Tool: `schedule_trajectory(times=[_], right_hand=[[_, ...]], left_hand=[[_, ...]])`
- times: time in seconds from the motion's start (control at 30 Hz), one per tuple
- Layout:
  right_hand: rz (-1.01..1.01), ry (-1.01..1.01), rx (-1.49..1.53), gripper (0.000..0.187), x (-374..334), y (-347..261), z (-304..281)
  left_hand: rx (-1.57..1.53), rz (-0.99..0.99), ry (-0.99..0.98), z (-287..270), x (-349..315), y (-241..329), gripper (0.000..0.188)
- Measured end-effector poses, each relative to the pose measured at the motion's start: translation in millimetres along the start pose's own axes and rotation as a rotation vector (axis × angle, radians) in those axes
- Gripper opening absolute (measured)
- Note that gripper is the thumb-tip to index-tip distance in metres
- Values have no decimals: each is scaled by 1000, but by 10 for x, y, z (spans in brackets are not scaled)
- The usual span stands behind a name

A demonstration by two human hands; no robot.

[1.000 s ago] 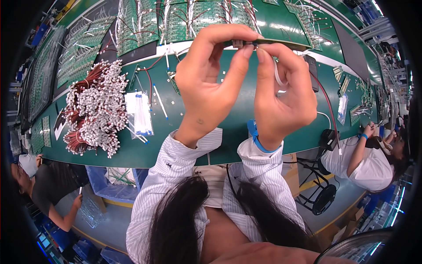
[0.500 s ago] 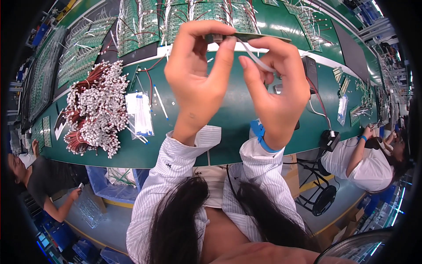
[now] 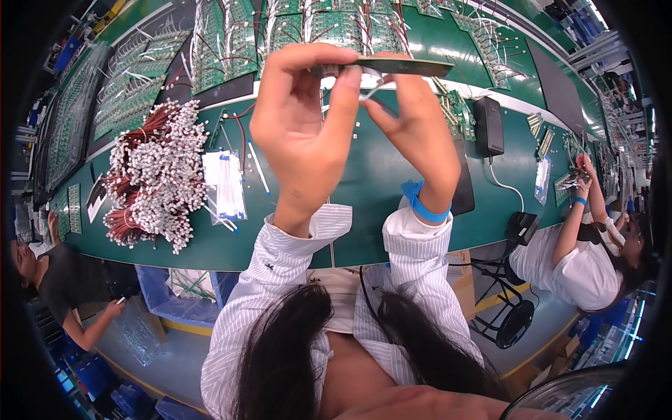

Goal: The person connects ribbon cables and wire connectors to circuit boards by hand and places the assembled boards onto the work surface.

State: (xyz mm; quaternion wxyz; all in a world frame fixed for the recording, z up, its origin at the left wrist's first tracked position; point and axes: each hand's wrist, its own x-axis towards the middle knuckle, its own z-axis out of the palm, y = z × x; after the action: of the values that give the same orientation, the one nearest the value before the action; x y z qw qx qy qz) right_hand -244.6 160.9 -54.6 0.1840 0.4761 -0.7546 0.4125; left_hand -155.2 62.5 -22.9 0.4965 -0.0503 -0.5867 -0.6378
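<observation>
My left hand [image 3: 301, 129] is closed, pinching one end of a narrow green circuit board [image 3: 413, 66] between thumb and index finger above the bench. The board is seen almost edge-on, so its face is hidden. From its underside, by my left thumb, comes a thin white flat cable [image 3: 376, 87]. My right hand [image 3: 423, 129], with a blue wristband, is closed on that cable just below the board. Its upper fingers are partly hidden behind the board.
A heap of red-brown wires with white connectors [image 3: 154, 175] lies left on the green bench, beside bagged white strips [image 3: 225, 185]. Wired circuit boards [image 3: 315, 28] line the back. A black power adapter [image 3: 488, 126] lies to the right. Co-workers sit at both sides.
My right hand has moved left and turned inward, its thumb now at the cable by the board. The board and my left hand have shifted slightly left and down.
</observation>
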Motion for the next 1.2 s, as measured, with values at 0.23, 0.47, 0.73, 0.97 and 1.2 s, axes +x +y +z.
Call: schedule_trajectory(times=[0.23,0.47,0.73,0.97,1.2], right_hand=[[199,-342,111,24,-28,-14,-111],[261,-251,307,16,-24,-40,-426],[90,-236,633,13,16,-175,-471],[-180,-62,622,14,42,-224,-419],[-15,91,1143,32,-24,-260,-366]], left_hand=[[45,22,140,-132,84,-30,20],[95,17,250,-323,209,-66,19],[-177,-174,145,-306,201,-70,22],[-440,-313,-96,-230,124,-85,17],[-278,-222,-196,-116,61,5,20]])
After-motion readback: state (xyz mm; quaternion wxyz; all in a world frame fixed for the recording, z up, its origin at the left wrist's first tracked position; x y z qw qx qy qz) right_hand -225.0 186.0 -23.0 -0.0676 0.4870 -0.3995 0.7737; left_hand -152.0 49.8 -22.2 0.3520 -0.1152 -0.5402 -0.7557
